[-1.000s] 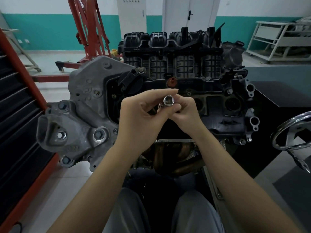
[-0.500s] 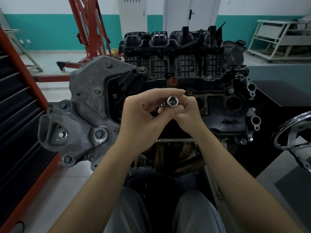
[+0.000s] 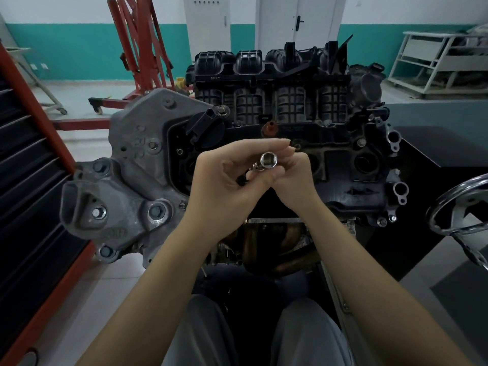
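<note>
A shiny metal socket [image 3: 268, 160], its open end facing me, sits on a short chrome tool whose dark handle end pokes out below my left palm. My left hand [image 3: 224, 188] curls its fingers and thumb round the tool and socket. My right hand [image 3: 295, 178] pinches the socket from the right side. Both hands are held together in front of a dark car engine [image 3: 343, 154] on a stand. Most of the tool is hidden inside my hands.
A grey cast bracket [image 3: 126, 186] is bolted to the engine's left end. A red-framed black tool cabinet [image 3: 26, 180] stands at the left, a chrome handwheel [image 3: 464, 207] at the right. A red engine hoist [image 3: 140, 48] and a white rack [image 3: 443, 62] stand behind.
The socket and both hands have drifted slightly to the right; my grip on the socket looks the same.
</note>
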### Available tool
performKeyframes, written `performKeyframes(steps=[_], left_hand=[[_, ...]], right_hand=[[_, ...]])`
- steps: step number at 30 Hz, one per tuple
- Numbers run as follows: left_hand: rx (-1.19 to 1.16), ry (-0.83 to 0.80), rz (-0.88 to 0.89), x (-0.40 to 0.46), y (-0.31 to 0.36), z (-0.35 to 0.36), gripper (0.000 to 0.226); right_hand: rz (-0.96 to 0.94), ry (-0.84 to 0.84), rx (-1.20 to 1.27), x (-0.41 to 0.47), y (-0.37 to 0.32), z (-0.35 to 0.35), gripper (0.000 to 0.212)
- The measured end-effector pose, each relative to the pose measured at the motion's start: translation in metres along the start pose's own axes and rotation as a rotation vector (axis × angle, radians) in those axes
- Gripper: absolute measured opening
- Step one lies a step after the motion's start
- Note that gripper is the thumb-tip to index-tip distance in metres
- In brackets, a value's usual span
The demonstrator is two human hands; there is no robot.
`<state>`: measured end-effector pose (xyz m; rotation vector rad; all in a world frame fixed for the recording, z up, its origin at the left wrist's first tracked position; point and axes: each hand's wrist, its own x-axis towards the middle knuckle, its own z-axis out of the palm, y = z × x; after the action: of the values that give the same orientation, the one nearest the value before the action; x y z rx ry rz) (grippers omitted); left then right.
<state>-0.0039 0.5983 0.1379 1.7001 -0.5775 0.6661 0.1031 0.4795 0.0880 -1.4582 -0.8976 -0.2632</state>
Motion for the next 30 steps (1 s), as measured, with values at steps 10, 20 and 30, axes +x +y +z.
performKeyframes(steps=[10, 20, 30], left_hand=[[0.082, 0.07, 0.047, -0.002, 0.0, 0.001, 0.033], [0.096, 0.137, 0.034, -0.001, -0.001, 0.003, 0.032], [0.167, 0.119, 0.063, -0.002, -0.005, 0.002, 0.03]], right_hand=[[-0.034, -0.076, 0.07, 0.001, -0.004, -0.001, 0.038], [-0.031, -0.013, 0.028, 0.0, 0.003, -0.003, 0.024], [-0.007, 0.054, 0.021, 0.0, 0.006, -0.001, 0.023]])
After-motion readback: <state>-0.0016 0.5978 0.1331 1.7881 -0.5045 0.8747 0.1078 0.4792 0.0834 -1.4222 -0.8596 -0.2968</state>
